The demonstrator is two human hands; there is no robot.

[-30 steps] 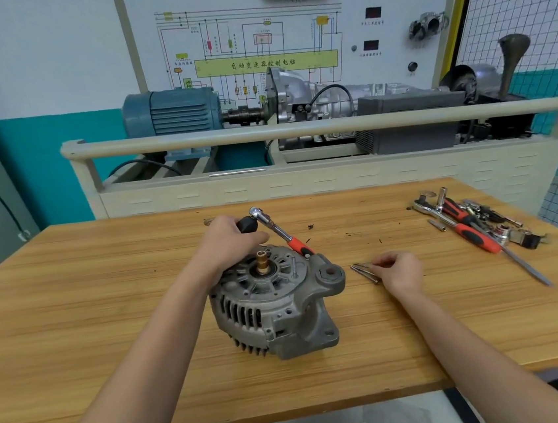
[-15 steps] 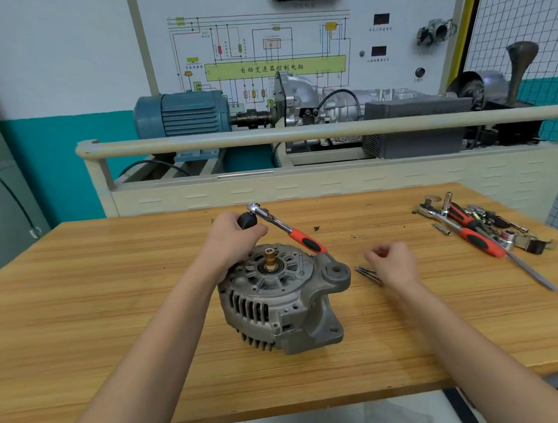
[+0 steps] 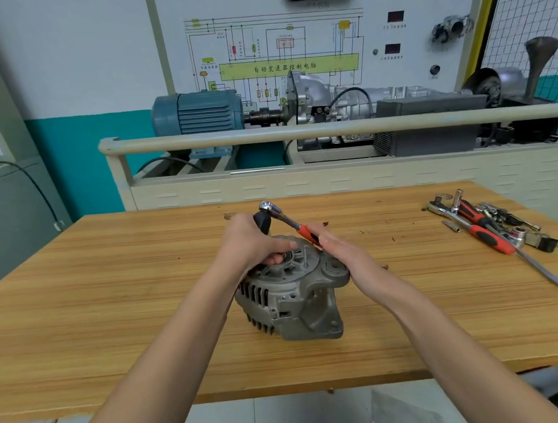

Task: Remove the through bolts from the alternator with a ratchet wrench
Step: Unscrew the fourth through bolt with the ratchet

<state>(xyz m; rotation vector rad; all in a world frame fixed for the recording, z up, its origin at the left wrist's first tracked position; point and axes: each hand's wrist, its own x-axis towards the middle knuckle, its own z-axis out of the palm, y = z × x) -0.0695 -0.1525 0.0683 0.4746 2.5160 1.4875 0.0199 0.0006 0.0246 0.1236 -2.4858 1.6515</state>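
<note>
The alternator (image 3: 291, 292) stood on the worktop (image 3: 109, 315) directly under both hands, roughly midway across it and set back from the near edge. The left hand (image 3: 252, 245) lay over the top of the housing, its fingers (image 3: 276, 247) curled around the ratchet's black socket and pressing down near the hub. The right hand (image 3: 340, 251) had its fingers closed on the red handle of the ratchet wrench (image 3: 289, 224), which slanted up and away from the fingers to its chrome head. A thin through bolt (image 3: 306, 257) stood upright out of the housing just between the two hands.

The main risk appeared to be the socket riding off the bolt head if the right hand pulled before the tool sat square; a rounded head or knuckles struck on the cast lug beside the right fingers could follow. The alternator rested unclamped on its own feet, so a hard swing would probably turn or tip the whole body unless the left hand bore down firmly. The standing bolt also looked close enough to catch the handle on a sweep.

Room for the swing seemed generous: bare wood lay left of the left fingers and beyond the wrench head. The spare tools (image 3: 486, 227) lay well off to the right of the right fingers, clear of any arc.
</note>
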